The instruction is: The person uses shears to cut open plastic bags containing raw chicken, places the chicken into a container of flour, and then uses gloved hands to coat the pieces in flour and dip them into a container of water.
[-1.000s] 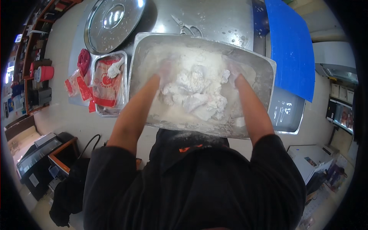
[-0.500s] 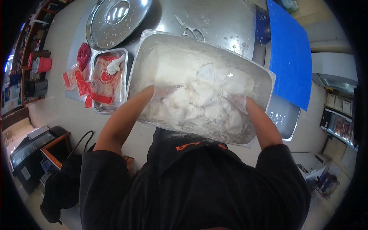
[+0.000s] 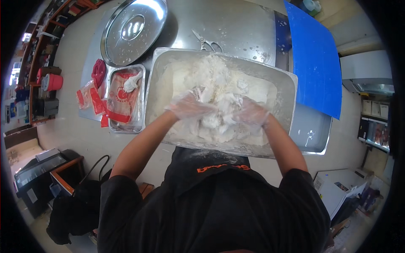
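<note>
My left hand (image 3: 189, 105) and my right hand (image 3: 250, 112), both in clear plastic gloves, are inside a large steel pan (image 3: 283, 109) of white flour. Their fingers curl in around a loose heap of flour-coated pieces (image 3: 213, 119) in the middle, partly hidden by flour and blur. Left of the pan is a smaller steel tray (image 3: 141, 86) holding a red-printed plastic bag (image 3: 118, 105) and a white crumpled item (image 3: 131, 84). Beside that tray lie a red bundle (image 3: 98, 71) and torn plastic packaging (image 3: 84, 96).
Above the pan are a round steel lid (image 3: 114, 38) and scissors (image 3: 209, 44) on the steel table (image 3: 236, 25). A blue board (image 3: 314, 59) lies over another steel container (image 3: 312, 135) at the right. Equipment and shelving line both sides.
Both hands have moved inward from the pan's sides toward the middle, bringing the floured pieces together and stirring up flour. The pan's right side, lower half a second ago, has come back up.
</note>
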`<action>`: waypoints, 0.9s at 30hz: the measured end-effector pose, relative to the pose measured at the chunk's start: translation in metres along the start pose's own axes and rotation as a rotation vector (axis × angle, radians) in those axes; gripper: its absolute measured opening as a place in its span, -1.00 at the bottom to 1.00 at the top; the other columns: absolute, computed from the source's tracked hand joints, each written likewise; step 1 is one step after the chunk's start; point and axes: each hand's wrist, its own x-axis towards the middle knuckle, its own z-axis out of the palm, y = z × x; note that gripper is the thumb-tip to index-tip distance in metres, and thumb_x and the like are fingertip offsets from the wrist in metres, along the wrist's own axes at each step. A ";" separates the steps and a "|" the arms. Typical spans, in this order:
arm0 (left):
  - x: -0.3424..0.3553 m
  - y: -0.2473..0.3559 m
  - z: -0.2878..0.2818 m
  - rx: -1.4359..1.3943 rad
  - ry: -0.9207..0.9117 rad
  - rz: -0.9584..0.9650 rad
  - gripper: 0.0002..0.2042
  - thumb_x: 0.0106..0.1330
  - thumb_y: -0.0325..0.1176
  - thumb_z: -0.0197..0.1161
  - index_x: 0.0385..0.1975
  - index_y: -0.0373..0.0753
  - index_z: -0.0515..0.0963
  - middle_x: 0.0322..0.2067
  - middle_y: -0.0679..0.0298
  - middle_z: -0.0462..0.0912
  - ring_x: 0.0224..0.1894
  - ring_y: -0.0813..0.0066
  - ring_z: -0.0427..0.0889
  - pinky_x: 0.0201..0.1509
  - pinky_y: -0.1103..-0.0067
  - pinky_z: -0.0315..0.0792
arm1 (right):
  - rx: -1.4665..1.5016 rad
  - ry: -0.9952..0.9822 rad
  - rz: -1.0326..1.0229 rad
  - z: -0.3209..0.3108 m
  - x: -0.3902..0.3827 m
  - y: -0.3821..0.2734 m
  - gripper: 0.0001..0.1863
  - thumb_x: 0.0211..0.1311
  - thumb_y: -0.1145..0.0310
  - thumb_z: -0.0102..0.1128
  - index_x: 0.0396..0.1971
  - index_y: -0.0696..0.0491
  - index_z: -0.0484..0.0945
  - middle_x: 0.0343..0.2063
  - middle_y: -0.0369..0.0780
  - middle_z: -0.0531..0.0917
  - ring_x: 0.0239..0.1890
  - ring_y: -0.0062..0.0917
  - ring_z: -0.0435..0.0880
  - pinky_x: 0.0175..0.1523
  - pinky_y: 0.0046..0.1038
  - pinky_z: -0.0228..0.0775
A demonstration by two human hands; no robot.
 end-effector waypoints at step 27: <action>0.033 -0.110 0.018 -0.566 -0.407 -0.453 -0.51 0.38 -0.12 -0.01 0.23 -0.23 0.32 0.21 0.12 0.38 0.26 0.33 0.32 0.37 0.49 0.13 | 0.475 -0.081 0.136 0.046 0.044 0.205 -0.58 0.31 0.36 -0.08 0.15 0.06 0.40 0.00 -0.18 0.56 0.02 -0.37 0.51 0.14 -0.35 0.36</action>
